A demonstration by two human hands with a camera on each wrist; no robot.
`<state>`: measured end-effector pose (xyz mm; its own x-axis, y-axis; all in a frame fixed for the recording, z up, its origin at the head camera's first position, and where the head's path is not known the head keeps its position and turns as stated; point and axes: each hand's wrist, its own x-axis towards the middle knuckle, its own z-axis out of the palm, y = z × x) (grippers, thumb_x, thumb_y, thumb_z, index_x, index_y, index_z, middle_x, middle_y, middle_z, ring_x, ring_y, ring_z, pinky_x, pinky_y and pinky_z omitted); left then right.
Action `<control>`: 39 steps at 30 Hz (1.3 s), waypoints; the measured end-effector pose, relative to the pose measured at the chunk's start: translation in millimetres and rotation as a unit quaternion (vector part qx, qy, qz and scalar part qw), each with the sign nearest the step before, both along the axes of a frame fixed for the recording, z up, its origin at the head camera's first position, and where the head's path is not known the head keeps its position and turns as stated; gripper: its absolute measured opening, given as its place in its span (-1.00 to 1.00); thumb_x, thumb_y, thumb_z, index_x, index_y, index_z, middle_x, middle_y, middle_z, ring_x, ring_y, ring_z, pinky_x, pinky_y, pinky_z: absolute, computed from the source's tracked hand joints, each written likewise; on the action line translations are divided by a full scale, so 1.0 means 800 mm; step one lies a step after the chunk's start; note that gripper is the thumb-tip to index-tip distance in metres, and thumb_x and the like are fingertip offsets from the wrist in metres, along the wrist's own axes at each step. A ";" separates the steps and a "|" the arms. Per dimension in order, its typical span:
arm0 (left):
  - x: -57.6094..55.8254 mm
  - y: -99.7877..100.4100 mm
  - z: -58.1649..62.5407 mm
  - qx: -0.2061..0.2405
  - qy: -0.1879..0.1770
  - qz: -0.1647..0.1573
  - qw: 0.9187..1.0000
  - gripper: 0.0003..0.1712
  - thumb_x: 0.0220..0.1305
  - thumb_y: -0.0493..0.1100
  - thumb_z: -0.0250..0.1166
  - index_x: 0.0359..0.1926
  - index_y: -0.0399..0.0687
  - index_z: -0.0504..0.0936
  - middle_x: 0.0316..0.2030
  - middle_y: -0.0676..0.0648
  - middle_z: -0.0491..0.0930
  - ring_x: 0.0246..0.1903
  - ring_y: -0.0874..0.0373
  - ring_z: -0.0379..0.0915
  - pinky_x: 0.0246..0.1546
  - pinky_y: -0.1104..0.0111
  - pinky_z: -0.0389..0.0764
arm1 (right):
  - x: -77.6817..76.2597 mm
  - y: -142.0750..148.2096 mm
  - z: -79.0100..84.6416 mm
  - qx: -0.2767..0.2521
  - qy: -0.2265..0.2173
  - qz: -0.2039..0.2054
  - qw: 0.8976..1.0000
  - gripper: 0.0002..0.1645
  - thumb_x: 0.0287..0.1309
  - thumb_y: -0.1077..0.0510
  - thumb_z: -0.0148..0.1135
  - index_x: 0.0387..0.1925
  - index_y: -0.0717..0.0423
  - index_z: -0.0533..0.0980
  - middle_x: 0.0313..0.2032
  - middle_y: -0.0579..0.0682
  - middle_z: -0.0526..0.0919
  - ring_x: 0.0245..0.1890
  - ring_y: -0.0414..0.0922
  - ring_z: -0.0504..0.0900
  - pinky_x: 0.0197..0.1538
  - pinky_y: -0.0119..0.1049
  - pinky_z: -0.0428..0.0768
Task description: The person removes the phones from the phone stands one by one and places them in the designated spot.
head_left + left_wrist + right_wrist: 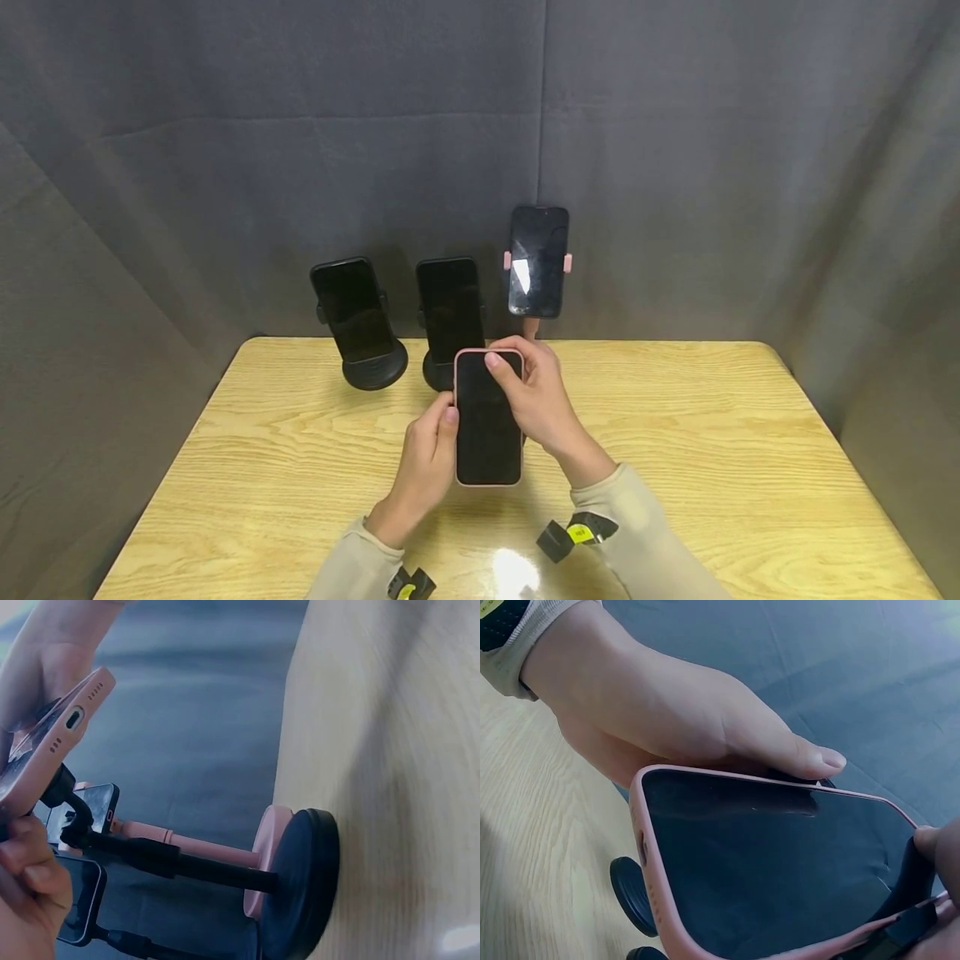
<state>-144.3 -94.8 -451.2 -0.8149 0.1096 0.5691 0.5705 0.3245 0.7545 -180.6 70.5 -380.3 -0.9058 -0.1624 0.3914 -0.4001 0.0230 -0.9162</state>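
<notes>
A black-screened phone in a pink case [488,421] faces up between my two hands at the middle. My left hand [427,454] holds its left edge, thumb along the side. At the upper right corner my right hand [543,400] grips it, thumb over the screen and fingers reaching behind. In the left wrist view the pink case [64,735] sits at the head of a black phone stand [217,876] with a round base, a holder behind it. In the right wrist view a black clamp arm [896,937] lies along the phone's edge, near my right fingers.
Behind stand a left phone [348,308] and a middle phone [452,308] on black round-based stands. Right of them, a taller pink stand [532,327] carries another phone [538,262]. A grey curtain [675,167] hangs at the back edge of the wooden table [712,433].
</notes>
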 end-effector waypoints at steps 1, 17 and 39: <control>0.001 -0.001 -0.001 0.001 -0.002 -0.004 1.000 -0.73 0.59 -0.30 -0.08 0.01 -0.19 0.58 -0.26 -0.13 0.70 -0.30 0.28 0.57 -0.27 0.35 0.65 | 0.000 0.000 0.000 0.004 0.001 -0.002 1.000 -0.85 0.36 0.37 0.17 -0.18 0.48 0.55 -0.24 0.45 0.62 -0.42 -0.35 0.69 -0.28 -0.38 0.72; 0.009 -0.002 0.001 -0.034 0.034 0.050 0.998 -0.80 0.52 -0.33 0.06 0.04 -0.17 0.56 -0.37 -0.08 0.66 -0.44 0.30 0.53 -0.42 0.41 0.61 | 0.002 0.003 0.006 0.040 0.011 -0.001 0.999 -0.84 0.37 0.35 0.17 -0.11 0.42 0.57 -0.19 0.36 0.64 -0.38 -0.33 0.68 -0.25 -0.39 0.72; 0.009 0.000 0.006 -0.034 0.025 0.063 0.997 -0.82 0.53 -0.30 0.06 0.00 -0.14 0.57 -0.52 0.04 0.48 -0.51 0.33 0.37 -0.46 0.46 0.49 | 0.001 0.010 0.020 0.065 -0.013 0.029 0.997 -0.80 0.39 0.36 0.15 -0.04 0.40 0.57 -0.19 0.38 0.69 -0.33 -0.10 0.77 -0.23 -0.33 0.75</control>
